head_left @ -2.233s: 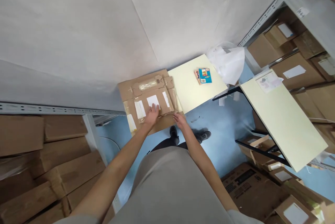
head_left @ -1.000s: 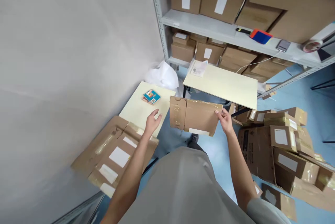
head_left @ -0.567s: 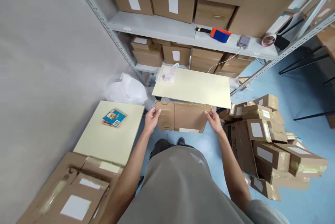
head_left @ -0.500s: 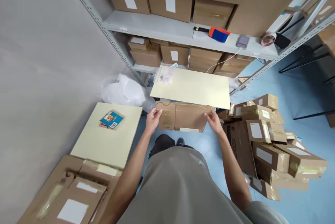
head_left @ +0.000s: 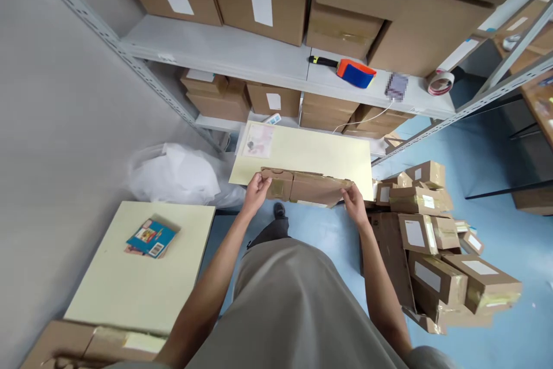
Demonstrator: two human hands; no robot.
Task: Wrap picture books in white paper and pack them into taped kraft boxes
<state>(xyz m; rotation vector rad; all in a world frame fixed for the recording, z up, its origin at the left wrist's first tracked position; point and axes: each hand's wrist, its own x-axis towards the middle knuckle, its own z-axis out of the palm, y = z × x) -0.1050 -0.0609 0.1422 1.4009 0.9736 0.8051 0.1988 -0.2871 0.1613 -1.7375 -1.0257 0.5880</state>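
Fingers (head_left: 262,179) of L hand (head_left: 256,191) & R hand (head_left: 353,202) are clamped on the two ends of the flat box (head_left: 313,187), held just over the near edge of the yellow table (head_left: 319,153). Thin grip at the tips: box may bend & slip down.

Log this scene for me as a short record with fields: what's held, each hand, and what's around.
Held: flat box, at near edge of table
Left hand: grips its left end
Right hand: grips its right end
On table: paper sheet, far left corner
Shelf: tape gun, tape roll
Floor, right: pile of small boxes
Side table: blue packet
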